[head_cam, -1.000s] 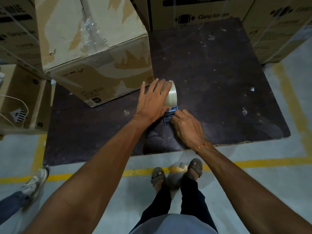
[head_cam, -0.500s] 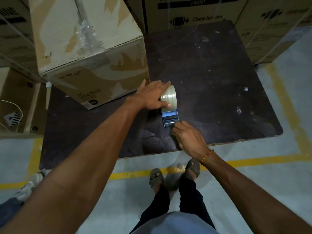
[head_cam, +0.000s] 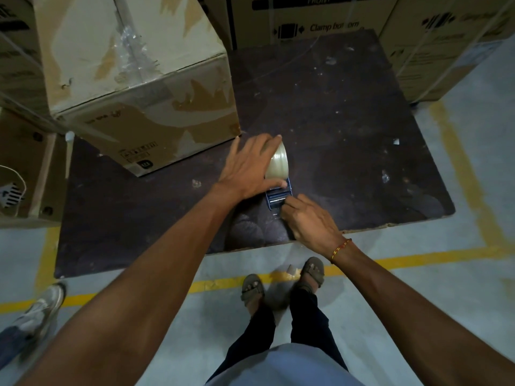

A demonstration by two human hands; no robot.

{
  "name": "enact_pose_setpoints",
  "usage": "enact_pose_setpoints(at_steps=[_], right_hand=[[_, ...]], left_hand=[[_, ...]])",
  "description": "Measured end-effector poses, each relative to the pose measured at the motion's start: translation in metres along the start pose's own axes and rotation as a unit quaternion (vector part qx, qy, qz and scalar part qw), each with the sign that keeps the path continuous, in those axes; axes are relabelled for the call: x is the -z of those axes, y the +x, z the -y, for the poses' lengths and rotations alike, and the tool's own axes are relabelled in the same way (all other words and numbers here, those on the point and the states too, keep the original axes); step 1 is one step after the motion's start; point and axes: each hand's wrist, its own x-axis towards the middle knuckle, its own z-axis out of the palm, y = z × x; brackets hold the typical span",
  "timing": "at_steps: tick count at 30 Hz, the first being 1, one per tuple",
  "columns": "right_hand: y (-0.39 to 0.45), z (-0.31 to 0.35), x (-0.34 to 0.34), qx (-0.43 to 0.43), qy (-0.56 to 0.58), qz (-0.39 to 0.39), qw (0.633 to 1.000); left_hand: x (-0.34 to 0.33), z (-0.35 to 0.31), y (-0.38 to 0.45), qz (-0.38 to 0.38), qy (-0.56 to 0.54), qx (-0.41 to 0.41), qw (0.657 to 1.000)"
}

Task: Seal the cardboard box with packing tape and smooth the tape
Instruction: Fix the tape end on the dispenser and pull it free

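**on the dark board, tape gun in both hands, box off to the left**

at the left of the dark board (head_cam: 348,112) stands the cardboard box (head_cam: 133,79), well forward and left of both hands, its long axis running away from the person, a strip of clear tape already along its top seam. small print near its lower corner is too fine to read. the left hand (head_cam: 250,168) is the nearer one to it; its fingers are spread and curled over the tape roll (head_cam: 279,165), thumb underneath. below the roll sits the blue dispenser (head_cam: 278,197), pointing back toward the person. the right hand (head_cam: 312,221) pinches at the dispenser's near end, fingers nearly closed; whether it has the tape's free end, i cannot tell. judging from this, the coming move is a carry up and leftward. the cartons behind read "clamp bottom" and "front".
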Motion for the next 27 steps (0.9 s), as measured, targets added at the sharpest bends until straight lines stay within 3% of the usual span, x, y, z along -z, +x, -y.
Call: enact_pose_setpoints(at_steps=[4,11,16,19,23,27], right_hand=[[0.001,0.005,-0.003,-0.019,0.004,0.004,1.0],[-0.01,0.008,-0.005,-0.003,0.023,-0.003,1.0],[-0.019,0.004,-0.012,0.001,0.024,0.02,1.0],[-0.018,0.0,-0.01,0.007,0.01,0.034,0.999],[-0.021,-0.004,-0.007,0.012,0.013,0.028,0.999],[-0.036,0.003,0.0,0.001,0.043,-0.019,0.999]], left_hand=[[-0.004,0.006,0.006,-0.011,0.001,-0.023,1.0],[0.003,0.024,0.024,0.051,0.016,-0.062,0.997],[0.01,0.03,0.038,0.14,-0.092,-0.005,0.986],[0.011,0.032,0.038,0.157,-0.13,0.017,0.979],[0.006,0.024,0.022,0.106,-0.123,0.013,0.987],[0.001,0.013,0.001,0.001,-0.141,0.044,0.989]])
